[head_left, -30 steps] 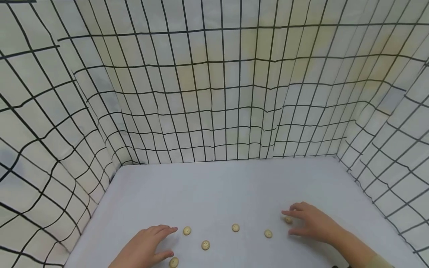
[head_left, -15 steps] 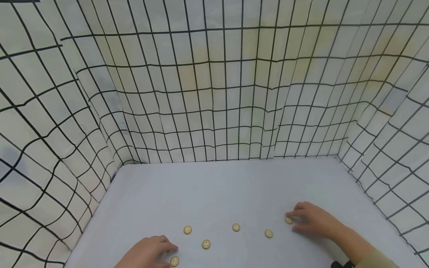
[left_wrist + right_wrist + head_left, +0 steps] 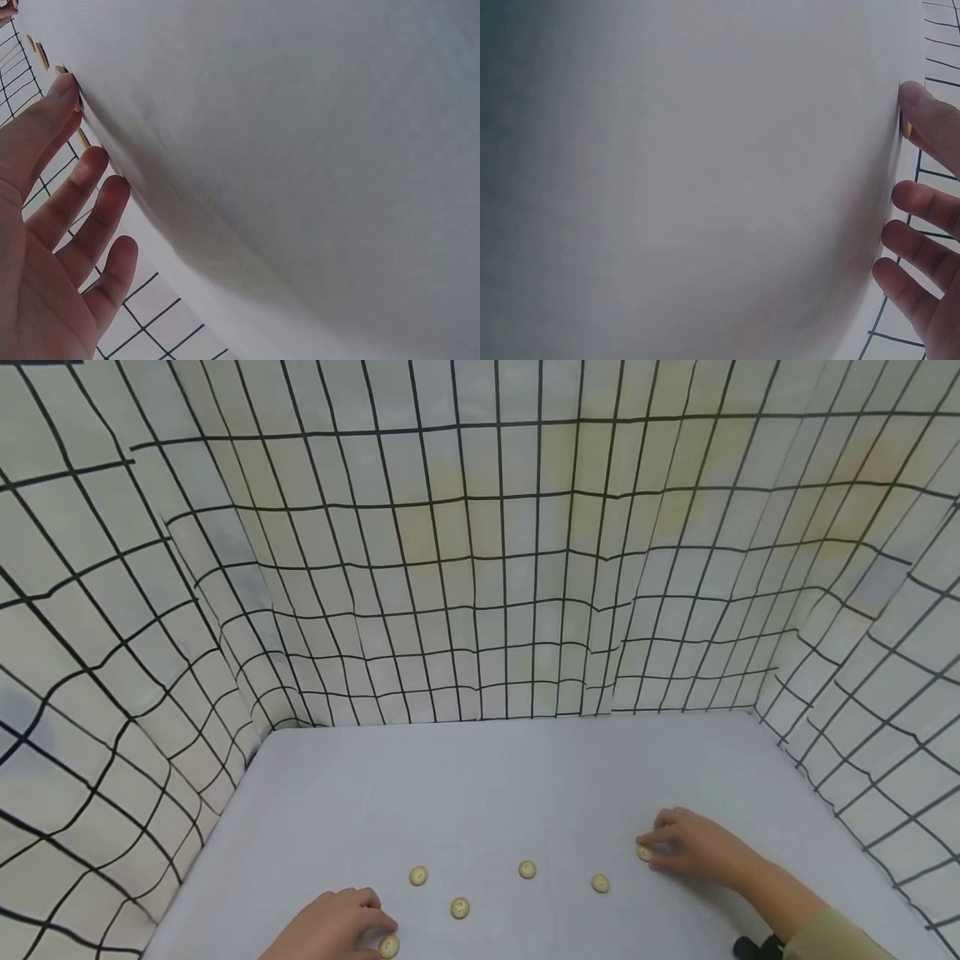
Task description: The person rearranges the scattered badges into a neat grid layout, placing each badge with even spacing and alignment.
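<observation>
At the front left of the white table my left hand [image 3: 330, 925] pinches a round, pale wooden button [image 3: 388, 947] between thumb and index finger. In the left wrist view its other three fingers [image 3: 97, 225] are spread, tips close to the cloth. Over on the right side, my right hand [image 3: 699, 848] pinches a similar button [image 3: 644, 852] at its edges. The right wrist view shows a sliver of that button [image 3: 907, 129] by the thumb, with the remaining fingers [image 3: 922, 251] apart from one another. Both buttons are low at the tabletop.
Between the hands lie several more buttons: one at left [image 3: 418, 876], one nearer the front [image 3: 460, 907], one mid-table [image 3: 527, 869] and one toward the right hand [image 3: 600, 883]. White walls with black grid lines [image 3: 480, 610] enclose the table [image 3: 480, 777]. A black object [image 3: 756, 948] shows below the right forearm.
Both hands have gone from spread thumb and fingers to pinching a button each. The left hand's fingers came down toward the front-left button. The buttons between them have stayed in place.
</observation>
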A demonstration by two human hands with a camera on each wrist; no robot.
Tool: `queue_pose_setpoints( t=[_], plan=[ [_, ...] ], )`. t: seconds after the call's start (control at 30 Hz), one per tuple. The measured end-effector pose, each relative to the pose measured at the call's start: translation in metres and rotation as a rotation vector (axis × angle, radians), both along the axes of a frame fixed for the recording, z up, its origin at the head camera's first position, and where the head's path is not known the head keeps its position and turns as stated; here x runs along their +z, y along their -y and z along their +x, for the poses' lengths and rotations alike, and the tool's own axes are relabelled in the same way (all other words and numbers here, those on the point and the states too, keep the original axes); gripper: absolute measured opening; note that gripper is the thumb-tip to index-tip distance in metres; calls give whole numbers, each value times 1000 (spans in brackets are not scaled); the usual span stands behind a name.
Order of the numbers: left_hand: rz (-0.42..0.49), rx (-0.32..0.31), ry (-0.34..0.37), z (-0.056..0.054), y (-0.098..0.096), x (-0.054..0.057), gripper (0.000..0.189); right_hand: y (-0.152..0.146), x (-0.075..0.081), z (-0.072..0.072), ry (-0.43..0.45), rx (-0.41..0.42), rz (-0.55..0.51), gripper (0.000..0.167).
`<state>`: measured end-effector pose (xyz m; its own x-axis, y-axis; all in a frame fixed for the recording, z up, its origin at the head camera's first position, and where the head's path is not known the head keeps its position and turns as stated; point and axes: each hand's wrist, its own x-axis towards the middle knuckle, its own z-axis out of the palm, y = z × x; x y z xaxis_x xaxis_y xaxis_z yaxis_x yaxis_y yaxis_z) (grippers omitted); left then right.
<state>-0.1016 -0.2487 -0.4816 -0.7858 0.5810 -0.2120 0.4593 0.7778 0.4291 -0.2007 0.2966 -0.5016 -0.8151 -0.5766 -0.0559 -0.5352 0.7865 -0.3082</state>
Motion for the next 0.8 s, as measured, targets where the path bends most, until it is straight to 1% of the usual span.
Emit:
queue_pose_setpoints(
  t=[0.07, 0.23, 0.47, 0.8],
  plan=[
    [-11, -4, -18, 1, -1, 0, 22, 0, 1, 0, -7, 15, -9, 32],
    [-37, -16, -76, 4, -3, 0, 19, 2, 3, 0, -24, 20, -4, 28],
    [-45, -10, -79, 5, -6, 0, 16, 2, 2, -1, -16, 23, -4, 27],
    [-49, -14, -103, 8, -8, 0, 17, 3, 1, -1, -39, 31, 19, 27]
  ],
)
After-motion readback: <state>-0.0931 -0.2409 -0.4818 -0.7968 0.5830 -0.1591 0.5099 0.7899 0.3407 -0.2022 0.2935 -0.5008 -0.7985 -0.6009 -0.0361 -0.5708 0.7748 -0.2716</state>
